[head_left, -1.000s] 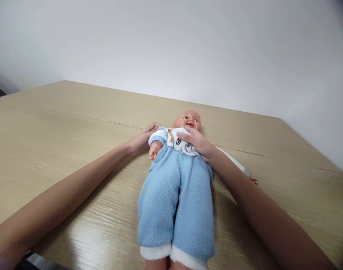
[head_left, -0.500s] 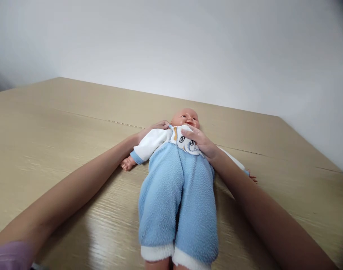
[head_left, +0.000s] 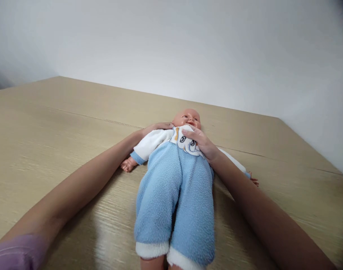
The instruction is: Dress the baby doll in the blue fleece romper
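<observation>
A baby doll (head_left: pixel 187 118) lies on its back, head away from me, its arms spread out. It wears a fleece outfit (head_left: pixel 162 198) with light blue legs, white sleeves and an elephant face on the chest. My left hand (head_left: pixel 158 126) reaches behind the doll's sleeve to the collar by its neck, fingers closed at the edge, tips partly hidden. My right hand (head_left: pixel 202 141) rests on the chest, thumb on the elephant patch (head_left: pixel 190 149) and fingers closed on the collar under the chin.
The doll lies on a wide light wooden table (head_left: pixel 75 150) with thin seams running across it. A plain pale wall (head_left: pixel 171 48) rises behind the table's far edge.
My left hand has shifted slightly right at the doll's neck, its fingers now less visible. The doll's legs have swung a little to the left in view. My right hand stays on the chest.
</observation>
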### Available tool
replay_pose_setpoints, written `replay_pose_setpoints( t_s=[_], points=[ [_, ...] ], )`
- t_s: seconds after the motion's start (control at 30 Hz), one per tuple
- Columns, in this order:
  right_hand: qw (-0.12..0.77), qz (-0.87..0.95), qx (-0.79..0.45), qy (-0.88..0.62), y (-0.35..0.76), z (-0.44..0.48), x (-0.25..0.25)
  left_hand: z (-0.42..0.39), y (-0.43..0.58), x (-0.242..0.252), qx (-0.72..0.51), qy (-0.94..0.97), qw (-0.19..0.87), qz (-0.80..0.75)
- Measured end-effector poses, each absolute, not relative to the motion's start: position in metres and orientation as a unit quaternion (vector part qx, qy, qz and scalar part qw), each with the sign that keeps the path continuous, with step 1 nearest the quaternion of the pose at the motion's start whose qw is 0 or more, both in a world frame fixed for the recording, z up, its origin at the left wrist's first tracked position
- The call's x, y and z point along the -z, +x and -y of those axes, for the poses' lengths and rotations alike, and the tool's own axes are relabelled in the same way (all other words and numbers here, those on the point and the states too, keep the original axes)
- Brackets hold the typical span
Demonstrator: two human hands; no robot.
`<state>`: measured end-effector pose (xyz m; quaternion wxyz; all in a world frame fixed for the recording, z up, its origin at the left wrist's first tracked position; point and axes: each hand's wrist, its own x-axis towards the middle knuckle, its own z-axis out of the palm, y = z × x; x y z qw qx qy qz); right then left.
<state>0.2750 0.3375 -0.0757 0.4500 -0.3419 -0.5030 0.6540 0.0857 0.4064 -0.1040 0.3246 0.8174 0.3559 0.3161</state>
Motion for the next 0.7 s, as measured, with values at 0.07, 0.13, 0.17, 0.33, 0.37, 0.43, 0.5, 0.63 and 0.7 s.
replay_pose_setpoints(
  t_s=[0.07, 0.13, 0.17, 0.33, 0.37, 0.43, 0.5, 0.63, 0.7],
  points=[
    [0.454, 0.499, -0.654, -0.341, 0.274, -0.337, 0.074, -0.413, 0.080, 0.099, -0.300, 0.810, 0.349, -0.363],
    [0.459, 0.495, -0.652, -0.345, 0.274, -0.337, 0.074, -0.416, 0.068, 0.092, -0.277, 0.804, 0.377, -0.368],
    [0.460, 0.495, -0.650, -0.348, 0.274, -0.337, 0.073, -0.417, 0.062, 0.088, -0.266, 0.801, 0.389, -0.369],
    [0.456, 0.499, -0.649, -0.349, 0.274, -0.336, 0.072, -0.413, 0.037, 0.065, -0.179, 0.787, 0.435, -0.399],
    [0.454, 0.497, -0.650, -0.353, 0.273, -0.336, 0.071, -0.412, 0.034, 0.059, -0.156, 0.786, 0.436, -0.410],
    [0.443, 0.491, -0.652, -0.370, 0.271, -0.334, 0.065, -0.409, 0.028, 0.051, -0.113, 0.788, 0.438, -0.418],
    [0.437, 0.490, -0.646, -0.389, 0.269, -0.331, 0.057, -0.406, 0.024, 0.047, -0.085, 0.796, 0.442, -0.404],
    [0.384, 0.557, -0.581, -0.453, 0.281, -0.330, 0.039, -0.408, 0.017, 0.053, -0.093, 0.810, 0.447, -0.368],
    [0.326, 0.641, -0.471, -0.511, 0.294, -0.332, 0.034, -0.411, 0.016, 0.057, -0.098, 0.816, 0.450, -0.349]
  ],
)
